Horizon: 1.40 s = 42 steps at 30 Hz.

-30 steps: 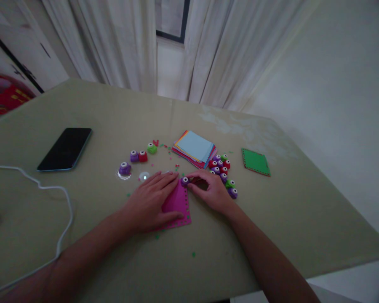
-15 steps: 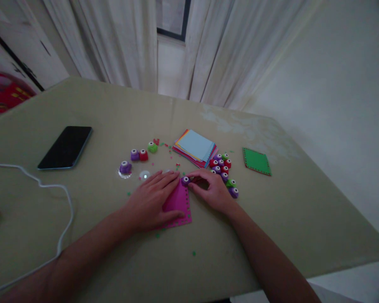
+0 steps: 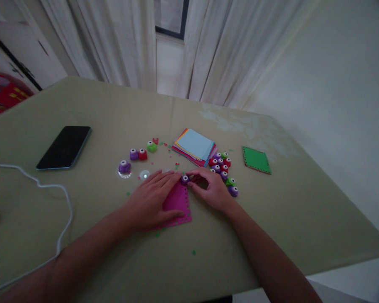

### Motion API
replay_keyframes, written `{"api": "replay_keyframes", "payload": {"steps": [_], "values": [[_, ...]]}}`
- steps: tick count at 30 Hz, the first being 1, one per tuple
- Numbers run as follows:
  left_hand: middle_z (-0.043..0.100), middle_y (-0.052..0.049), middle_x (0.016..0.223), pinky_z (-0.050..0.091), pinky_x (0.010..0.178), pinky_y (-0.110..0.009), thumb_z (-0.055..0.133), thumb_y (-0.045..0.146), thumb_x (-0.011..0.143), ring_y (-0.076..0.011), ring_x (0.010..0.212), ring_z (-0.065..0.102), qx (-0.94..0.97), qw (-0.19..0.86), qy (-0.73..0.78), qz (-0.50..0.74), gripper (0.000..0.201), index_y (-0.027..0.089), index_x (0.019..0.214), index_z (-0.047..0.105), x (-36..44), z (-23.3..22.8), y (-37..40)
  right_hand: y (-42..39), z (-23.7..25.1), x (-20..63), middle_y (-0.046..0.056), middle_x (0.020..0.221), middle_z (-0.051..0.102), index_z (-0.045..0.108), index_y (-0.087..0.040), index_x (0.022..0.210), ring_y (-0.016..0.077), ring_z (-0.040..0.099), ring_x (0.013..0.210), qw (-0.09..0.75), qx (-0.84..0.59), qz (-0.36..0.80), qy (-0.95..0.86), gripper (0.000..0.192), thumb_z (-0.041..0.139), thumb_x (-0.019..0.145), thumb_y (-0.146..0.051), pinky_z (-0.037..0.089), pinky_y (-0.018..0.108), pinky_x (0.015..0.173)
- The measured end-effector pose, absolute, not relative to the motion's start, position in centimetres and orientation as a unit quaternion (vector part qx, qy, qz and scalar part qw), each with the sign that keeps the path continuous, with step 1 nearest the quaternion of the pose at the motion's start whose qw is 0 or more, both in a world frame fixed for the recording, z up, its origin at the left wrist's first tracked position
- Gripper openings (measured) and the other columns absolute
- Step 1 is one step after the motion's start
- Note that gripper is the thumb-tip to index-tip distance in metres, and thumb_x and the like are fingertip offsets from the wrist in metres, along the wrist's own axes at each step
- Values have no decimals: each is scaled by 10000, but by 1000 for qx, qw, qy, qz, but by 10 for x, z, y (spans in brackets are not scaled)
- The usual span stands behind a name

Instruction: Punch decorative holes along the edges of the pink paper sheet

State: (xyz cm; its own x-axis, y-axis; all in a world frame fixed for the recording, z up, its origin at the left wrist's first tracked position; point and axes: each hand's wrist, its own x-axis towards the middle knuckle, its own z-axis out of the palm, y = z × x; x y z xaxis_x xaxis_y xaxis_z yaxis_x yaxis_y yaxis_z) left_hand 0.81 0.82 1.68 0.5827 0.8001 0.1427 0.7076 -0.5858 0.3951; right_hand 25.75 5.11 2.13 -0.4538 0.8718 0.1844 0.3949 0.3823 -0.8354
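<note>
A pink sheet of paper point(image 3: 177, 205) with a row of small holes or marks along its edges lies on the table. My left hand point(image 3: 156, 198) rests flat across it, fingers stretched out, and hides much of its left part. At the sheet's upper right corner sits a small purple craft punch point(image 3: 185, 179) with a white eye-like top. My right hand point(image 3: 211, 189) pinches this punch between thumb and fingers from the right. Beside that hand, several purple, red and green punches point(image 3: 224, 168) lie bunched together.
Behind the hands is a stack of coloured paper point(image 3: 196, 145). A green sheet point(image 3: 257, 160) lies to the right. Left of centre stand a few more punches point(image 3: 134, 154) among scattered paper bits. A dark tablet point(image 3: 65, 147) and a white cable point(image 3: 68, 200) lie at the left.
The view has shifted very slightly. Both hands, the pink sheet and the purple punch keep practically the same places.
</note>
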Motion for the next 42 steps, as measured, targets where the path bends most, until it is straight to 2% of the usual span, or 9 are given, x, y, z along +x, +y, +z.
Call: {"api": "replay_keyframes", "payload": {"steps": [5,8,12,15,18,24,29,36,42], "values": [[499,-160,1665,330,1298,-572,707,692,938,-361,1516,489,872,167,422,182,956,196,1668,340,8,21,8,50,22,257,83,1077,761,744,-208,1211,201,721,835,335,-417,343,-772,260,740,952,-230,615,333,772],[519,-138,1650,381,1268,-546,704,592,983,-344,1488,512,867,168,418,214,825,222,1648,385,9,22,9,49,25,258,88,1125,743,723,-218,1278,193,705,833,338,-403,312,-791,310,712,969,-198,612,330,763],[595,-133,1575,402,1247,-544,620,474,1053,-320,1414,575,867,137,402,260,581,213,1562,512,14,19,11,48,27,259,104,1253,710,678,-251,1407,227,708,1018,326,-357,265,-834,445,647,984,-117,615,388,914],[643,-138,1526,359,1271,-566,576,441,1079,-316,1407,591,877,107,394,254,496,193,1508,573,17,15,13,46,28,259,118,1303,697,669,-255,1443,265,666,1206,306,-328,222,-865,505,628,975,-71,564,449,1068],[643,-112,1542,334,1287,-569,541,398,1101,-310,1469,545,889,84,392,220,447,205,1501,588,19,13,14,44,27,258,126,1321,696,682,-244,1437,268,654,1232,295,-325,189,-878,497,608,983,-57,543,453,1098],[507,-98,1673,338,1276,-612,546,348,1086,-345,1537,463,884,48,423,193,383,245,1433,672,18,16,16,38,30,253,111,1256,705,758,-236,1328,256,668,1170,268,-382,175,-867,387,609,1005,-86,548,411,1040],[554,-90,1637,349,1269,-624,593,305,1047,-343,1516,492,874,66,443,185,344,268,1363,722,18,14,18,39,31,249,96,1194,704,787,-235,1266,243,679,1111,252,-407,195,-856,370,634,978,-60,554,386,993],[584,-109,1602,355,1265,-626,535,294,1078,-322,1494,518,880,64,420,213,424,277,1491,630,16,6,19,42,29,245,111,1218,687,761,-201,1222,249,668,1152,291,-412,192,-842,309,636,963,-86,546,398,1044],[563,-125,1616,356,1283,-575,520,353,1084,-303,1460,553,876,68,417,234,519,225,1587,501,11,7,13,41,31,248,99,1354,715,641,-214,1428,252,633,1270,282,-378,172,-865,461,671,977,-122,489,404,1134]]}}
